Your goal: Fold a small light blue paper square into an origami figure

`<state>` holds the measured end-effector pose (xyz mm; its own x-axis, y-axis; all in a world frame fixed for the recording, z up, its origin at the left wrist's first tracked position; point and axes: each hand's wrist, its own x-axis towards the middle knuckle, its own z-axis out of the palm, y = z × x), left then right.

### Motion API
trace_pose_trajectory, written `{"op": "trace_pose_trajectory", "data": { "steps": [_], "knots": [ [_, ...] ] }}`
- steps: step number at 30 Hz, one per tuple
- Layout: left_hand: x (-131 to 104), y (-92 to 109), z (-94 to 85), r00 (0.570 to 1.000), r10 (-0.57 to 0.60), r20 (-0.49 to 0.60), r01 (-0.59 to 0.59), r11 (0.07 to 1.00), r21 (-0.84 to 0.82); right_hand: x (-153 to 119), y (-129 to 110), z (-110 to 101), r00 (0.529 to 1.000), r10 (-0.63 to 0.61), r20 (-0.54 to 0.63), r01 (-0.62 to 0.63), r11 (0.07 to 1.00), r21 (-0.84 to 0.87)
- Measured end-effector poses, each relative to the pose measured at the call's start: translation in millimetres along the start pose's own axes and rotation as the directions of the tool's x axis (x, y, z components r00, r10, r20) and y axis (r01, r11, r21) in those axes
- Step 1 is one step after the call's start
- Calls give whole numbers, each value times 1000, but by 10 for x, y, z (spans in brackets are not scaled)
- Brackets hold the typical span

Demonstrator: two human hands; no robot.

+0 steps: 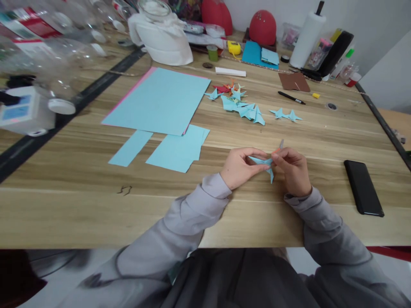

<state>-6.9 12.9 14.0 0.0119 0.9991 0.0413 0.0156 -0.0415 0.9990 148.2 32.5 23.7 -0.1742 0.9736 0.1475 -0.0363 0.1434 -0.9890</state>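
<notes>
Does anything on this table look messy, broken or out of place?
Nothing looks damaged or spilled. Both hands, left hand and right hand, hold a small blue folded paper piece. Finished folded paper shapes lie loosely scattered, and the blue paper sheets overlap unevenly. A phone lies flat nearby.

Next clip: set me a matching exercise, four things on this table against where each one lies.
Things:
1. phone
2. black pen
3. paper towel roll
4. folded blue paper piece

Places:
A. upright at the far edge of the table
B. between the left hand and right hand
C. flat near the right edge
D. just beyond the brown card, toward the person

Pairs: 1-C, 2-D, 3-A, 4-B
</notes>
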Motion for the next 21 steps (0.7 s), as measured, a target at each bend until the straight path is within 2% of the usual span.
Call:
{"op": "trace_pose_trajectory", "data": {
  "steps": [4,10,16,21],
  "knots": [
    [5,-2,2,999,-36,-41,34,999,-35,3,-10,5,1000,3,-6,-3,1000,-15],
    [14,40,-10,991,-56,-123,47,996,-70,5,34,25,996,58,70,-55,998,-44],
    [25,31,-21,986,-151,-68,138,975,-173,11,23,19,994,5,113,-1,999,-33],
    [22,49,-32,985,-162,-62,147,969,-197,9,-17,14,983,90,163,-84,996,-43]
  ]
}}
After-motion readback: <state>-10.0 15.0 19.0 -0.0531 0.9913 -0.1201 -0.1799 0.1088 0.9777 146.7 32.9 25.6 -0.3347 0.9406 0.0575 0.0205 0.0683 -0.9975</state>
